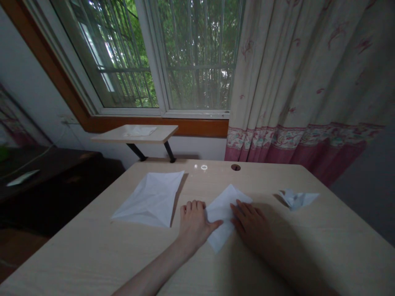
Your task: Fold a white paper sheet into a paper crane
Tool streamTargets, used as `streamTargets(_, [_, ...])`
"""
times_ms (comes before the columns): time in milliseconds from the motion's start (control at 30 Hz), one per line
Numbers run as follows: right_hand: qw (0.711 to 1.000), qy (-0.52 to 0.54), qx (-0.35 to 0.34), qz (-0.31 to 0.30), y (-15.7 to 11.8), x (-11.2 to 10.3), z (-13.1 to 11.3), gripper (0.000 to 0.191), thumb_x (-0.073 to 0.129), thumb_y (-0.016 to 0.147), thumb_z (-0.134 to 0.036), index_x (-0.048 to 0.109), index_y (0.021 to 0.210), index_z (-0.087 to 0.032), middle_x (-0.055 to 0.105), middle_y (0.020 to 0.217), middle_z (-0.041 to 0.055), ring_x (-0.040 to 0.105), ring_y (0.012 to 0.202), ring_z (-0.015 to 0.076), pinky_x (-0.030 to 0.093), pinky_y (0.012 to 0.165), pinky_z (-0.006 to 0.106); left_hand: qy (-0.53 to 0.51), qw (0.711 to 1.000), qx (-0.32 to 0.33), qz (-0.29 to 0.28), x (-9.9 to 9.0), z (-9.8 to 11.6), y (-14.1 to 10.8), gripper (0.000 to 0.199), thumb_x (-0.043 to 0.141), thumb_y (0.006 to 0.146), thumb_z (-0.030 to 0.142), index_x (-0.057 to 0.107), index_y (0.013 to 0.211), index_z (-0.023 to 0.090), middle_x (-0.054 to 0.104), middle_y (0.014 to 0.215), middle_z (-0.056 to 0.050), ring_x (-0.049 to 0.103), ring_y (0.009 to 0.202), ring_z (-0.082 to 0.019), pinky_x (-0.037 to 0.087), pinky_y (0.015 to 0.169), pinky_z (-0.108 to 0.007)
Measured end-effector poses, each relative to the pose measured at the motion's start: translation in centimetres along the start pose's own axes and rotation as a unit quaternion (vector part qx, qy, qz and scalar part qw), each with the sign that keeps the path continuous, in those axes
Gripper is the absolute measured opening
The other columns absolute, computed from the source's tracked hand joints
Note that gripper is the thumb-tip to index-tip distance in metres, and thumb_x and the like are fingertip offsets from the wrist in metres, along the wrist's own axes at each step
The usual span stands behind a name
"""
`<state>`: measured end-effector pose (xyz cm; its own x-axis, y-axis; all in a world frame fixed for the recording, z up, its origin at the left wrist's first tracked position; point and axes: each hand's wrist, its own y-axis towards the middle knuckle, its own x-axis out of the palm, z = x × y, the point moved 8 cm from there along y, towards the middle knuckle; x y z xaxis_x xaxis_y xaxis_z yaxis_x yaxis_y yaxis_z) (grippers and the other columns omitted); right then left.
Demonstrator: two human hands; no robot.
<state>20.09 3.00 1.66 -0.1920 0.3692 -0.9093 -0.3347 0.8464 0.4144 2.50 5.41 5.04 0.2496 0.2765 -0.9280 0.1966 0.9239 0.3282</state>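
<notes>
Left hand (196,222) and right hand (251,222), both loosely open, rest on the white paper (222,207) between them on the bench (92,255), and from afar I judge this folding, with a firm, aligned crease called for next.

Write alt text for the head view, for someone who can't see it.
A left hand and a right hand touch a white paper on a pale desk. A larger creased sheet lies to its left, a small folded paper shape to its right. Behind are a window and a patterned curtain.
</notes>
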Motion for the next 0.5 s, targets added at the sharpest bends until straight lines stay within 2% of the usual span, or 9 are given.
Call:
streamTargets(233, [1.000, -0.025, -0.009, -0.004, 0.20, -0.43, -0.37, 0.038, 0.038, 0.096, -0.031, 0.059, 0.125, -0.021, 0.064, 0.124, 0.0124, 0.060, 0.109, 0.0289, 0.047, 0.088, 0.046, -0.046, 0.999, -0.017, -0.001, 0.37, -0.46, 0.05, 0.055, 0.076, 0.061, 0.061, 0.057, 0.087, 0.016, 0.062, 0.088, -0.009, 0.057, 0.091, -0.033, 0.035, 0.080, -0.042])
streamTargets(400, [0.999, -0.033, 0.002, 0.012, 0.28, -0.39, -0.06, 0.037, 0.038, 0.096, -0.033, 0.060, 0.123, -0.021, 0.065, 0.122, 0.0115, 0.061, 0.108, 0.0286, 0.048, 0.087, 0.046, -0.129, 0.991, -0.019, -0.024, 0.74, -0.54, 0.17, 0.035, 0.074, 0.072, 0.037, 0.053, 0.093, 0.019, 0.066, 0.088, -0.005, 0.062, 0.088, -0.028, 0.035, 0.081, -0.040])
streamTargets(500, [1.000, -0.012, 0.008, 0.025, 0.18, -0.22, 0.36, 0.038, 0.038, 0.096, -0.035, 0.058, 0.125, -0.021, 0.062, 0.126, 0.0122, 0.058, 0.111, 0.0284, 0.046, 0.092, 0.048, -0.174, 0.984, -0.007, -0.025, 0.85, -0.52, 0.16, 0.038, 0.070, 0.075, 0.024, 0.051, 0.108, 0.021, 0.069, 0.093, -0.005, 0.064, 0.089, -0.027, 0.039, 0.082, -0.039])
